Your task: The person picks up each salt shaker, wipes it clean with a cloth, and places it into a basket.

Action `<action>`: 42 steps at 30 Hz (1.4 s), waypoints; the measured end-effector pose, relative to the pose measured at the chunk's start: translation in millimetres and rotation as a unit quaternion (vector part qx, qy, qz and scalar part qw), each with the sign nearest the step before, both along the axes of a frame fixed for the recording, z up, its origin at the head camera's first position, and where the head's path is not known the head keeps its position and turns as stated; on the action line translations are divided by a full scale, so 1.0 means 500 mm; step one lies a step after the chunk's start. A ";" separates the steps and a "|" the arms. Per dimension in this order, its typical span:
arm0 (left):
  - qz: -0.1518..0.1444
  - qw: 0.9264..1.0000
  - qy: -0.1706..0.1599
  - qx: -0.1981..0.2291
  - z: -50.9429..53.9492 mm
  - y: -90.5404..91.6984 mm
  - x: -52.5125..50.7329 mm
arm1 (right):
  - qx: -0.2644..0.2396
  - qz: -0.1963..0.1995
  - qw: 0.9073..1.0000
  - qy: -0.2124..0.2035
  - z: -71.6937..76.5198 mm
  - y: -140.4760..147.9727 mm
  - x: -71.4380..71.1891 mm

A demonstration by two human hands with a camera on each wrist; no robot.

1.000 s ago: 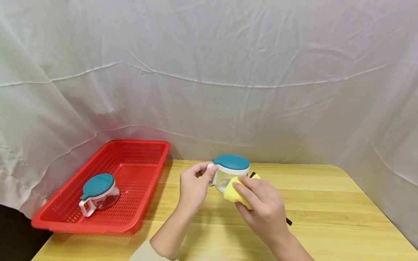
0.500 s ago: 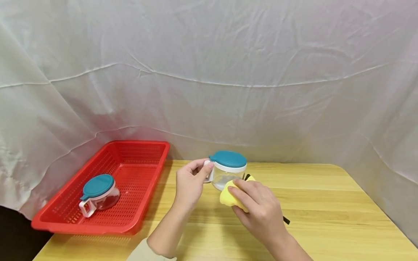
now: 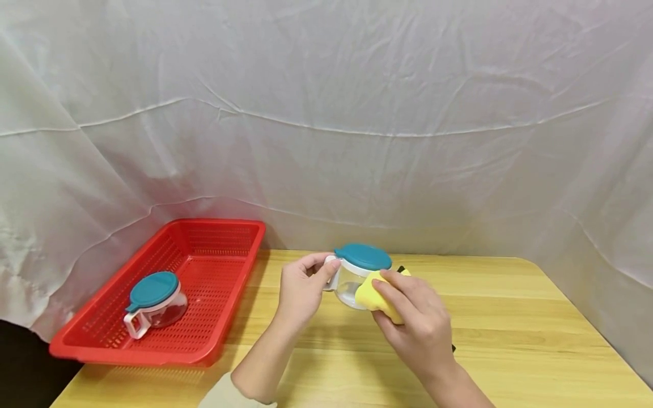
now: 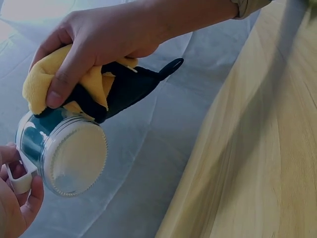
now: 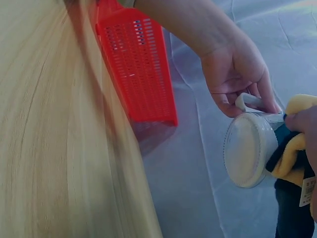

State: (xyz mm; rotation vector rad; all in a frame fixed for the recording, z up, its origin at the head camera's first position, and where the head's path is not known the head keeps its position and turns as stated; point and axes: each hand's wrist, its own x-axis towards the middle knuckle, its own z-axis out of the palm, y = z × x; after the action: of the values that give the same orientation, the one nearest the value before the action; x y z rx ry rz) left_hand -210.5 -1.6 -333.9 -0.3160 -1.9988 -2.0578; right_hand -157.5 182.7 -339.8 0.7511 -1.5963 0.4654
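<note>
My left hand (image 3: 302, 289) pinches the white handle (image 3: 331, 273) of a clear jar (image 3: 347, 289) with a teal flip lid (image 3: 364, 256). The jar is held above the table; its round base (image 4: 79, 158) faces the left wrist camera. A yellow cloth (image 3: 378, 297) with black edging is bunched in my right hand (image 3: 415, 323), pressed against the jar's right side. A dark part of the cloth with a loop (image 4: 171, 69) hangs free in the left wrist view. A second jar (image 3: 165, 311) with the same teal lid sits in the red basket, away from both hands.
The red perforated basket (image 3: 240, 292) stands on the left of the wooden table (image 3: 515, 340). A pale fabric sheet (image 3: 388, 124) hangs behind the table and along its sides.
The jar and both hands first shifted slightly up and left, then came back right and down. The cloth has moved right and slightly up along the jar's side. Both grips stay the same.
</note>
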 end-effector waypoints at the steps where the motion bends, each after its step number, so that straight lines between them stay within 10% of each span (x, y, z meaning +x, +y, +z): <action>1: 0.005 1.000 -0.003 0.006 -0.001 -0.001 0.000 | 0.010 -0.001 1.000 -0.006 -0.001 -0.001 0.001; 12: 0.039 0.997 -0.021 0.065 0.005 -0.012 -0.008 | 0.065 0.021 0.997 -0.020 -0.013 -0.014 0.003; 33: -0.044 0.999 0.000 0.031 0.001 -0.007 -0.005 | -0.059 0.014 0.998 0.003 0.001 0.001 -0.005; 42: 0.011 0.997 -0.040 0.060 0.001 -0.006 -0.008 | -0.006 0.025 1.000 0.000 -0.003 -0.007 -0.002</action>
State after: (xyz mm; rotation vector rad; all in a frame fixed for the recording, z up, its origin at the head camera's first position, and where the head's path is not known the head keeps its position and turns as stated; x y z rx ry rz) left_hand -214.6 -4.7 -333.3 -0.1903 -1.9028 -2.1963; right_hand -158.6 179.3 -341.3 0.7826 -1.5762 0.5100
